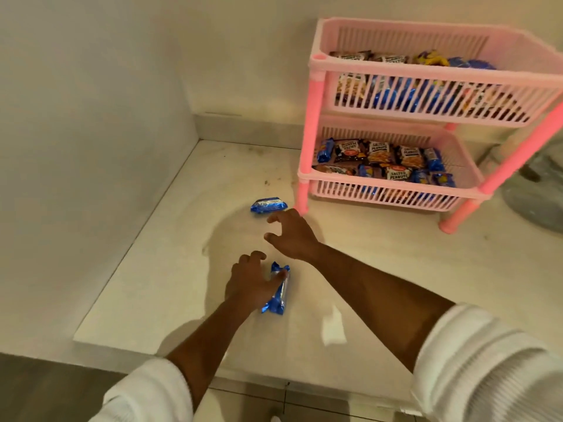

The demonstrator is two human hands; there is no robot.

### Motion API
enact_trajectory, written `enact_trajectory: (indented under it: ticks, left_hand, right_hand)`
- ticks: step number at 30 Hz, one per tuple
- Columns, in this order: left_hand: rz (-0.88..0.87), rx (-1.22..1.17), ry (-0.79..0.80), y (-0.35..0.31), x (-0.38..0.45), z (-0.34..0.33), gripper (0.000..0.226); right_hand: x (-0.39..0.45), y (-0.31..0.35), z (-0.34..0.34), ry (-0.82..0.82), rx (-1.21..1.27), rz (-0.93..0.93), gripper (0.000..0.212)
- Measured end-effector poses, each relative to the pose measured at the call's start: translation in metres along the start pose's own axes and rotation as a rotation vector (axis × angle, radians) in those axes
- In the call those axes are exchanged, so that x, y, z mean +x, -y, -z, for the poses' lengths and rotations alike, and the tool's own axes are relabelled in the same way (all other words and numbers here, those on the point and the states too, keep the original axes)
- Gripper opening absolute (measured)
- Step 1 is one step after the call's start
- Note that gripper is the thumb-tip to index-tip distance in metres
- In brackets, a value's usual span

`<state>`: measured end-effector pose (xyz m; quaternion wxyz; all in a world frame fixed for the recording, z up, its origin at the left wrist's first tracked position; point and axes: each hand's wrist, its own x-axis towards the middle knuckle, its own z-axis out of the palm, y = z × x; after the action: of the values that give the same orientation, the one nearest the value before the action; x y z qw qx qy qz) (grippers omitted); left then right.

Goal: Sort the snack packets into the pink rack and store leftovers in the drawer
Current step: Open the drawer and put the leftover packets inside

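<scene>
Two blue snack packets lie on the white counter [158, 269]. My left hand [248, 280] holds the nearer blue packet [278, 295], with the thumb laid across its top end; the packet's left side is hidden by the hand. My right hand [292, 236] hovers with spread, slightly bent fingers just below the farther blue packet [268, 205], and holds nothing. The pink rack [426, 73] stands at the back right. Both its upper tier and its lower tier [380, 185] hold several peanut and blue packets.
A wall runs along the counter's left side and another along the back. The counter's front edge [213, 363] drops to a tiled floor. A grey bundled object [539, 196] sits to the right of the rack, beside its pink legs.
</scene>
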<state>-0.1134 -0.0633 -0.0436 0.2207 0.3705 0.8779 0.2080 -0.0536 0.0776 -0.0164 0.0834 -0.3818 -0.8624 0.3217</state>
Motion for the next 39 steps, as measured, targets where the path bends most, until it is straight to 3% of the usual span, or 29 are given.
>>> enact_trajectory:
  ticks: [6, 12, 19, 24, 27, 33, 35, 39]
  left_hand:
    - [-0.073, 0.133, 0.036, -0.001, 0.011, -0.010, 0.075]
    - [-0.032, 0.096, 0.079, -0.003, 0.016, -0.011, 0.069]
    - [-0.034, 0.160, 0.111, -0.008, 0.024, -0.011, 0.071]
    - [-0.048, -0.037, 0.292, 0.000, 0.034, 0.002, 0.078]
    - [-0.080, -0.034, 0.339, 0.009, 0.031, 0.007, 0.084]
    - [-0.116, -0.077, 0.207, 0.017, 0.010, 0.002, 0.084]
    - [-0.073, -0.120, 0.118, 0.012, 0.001, -0.004, 0.074]
    - [-0.007, -0.408, 0.064, -0.014, -0.014, -0.020, 0.022]
  right_hand:
    - [0.051, -0.001, -0.011, 0.011, -0.274, 0.085, 0.066]
    - [0.071, -0.016, -0.012, 0.134, -0.425, 0.142, 0.080]
    - [0.069, -0.013, -0.007, -0.065, -0.535, 0.223, 0.047]
    - [0.071, -0.006, -0.001, 0.087, -0.510, 0.185, 0.067]
    - [0.058, -0.014, -0.012, 0.094, -0.564, 0.219, 0.059]
    - [0.014, -0.042, -0.022, -0.030, -0.557, 0.132, 0.048]
    - [-0.002, -0.052, -0.015, -0.016, -0.528, 0.070, 0.050]
    - [-0.037, -0.067, 0.004, -0.060, -0.209, -0.145, 0.052]
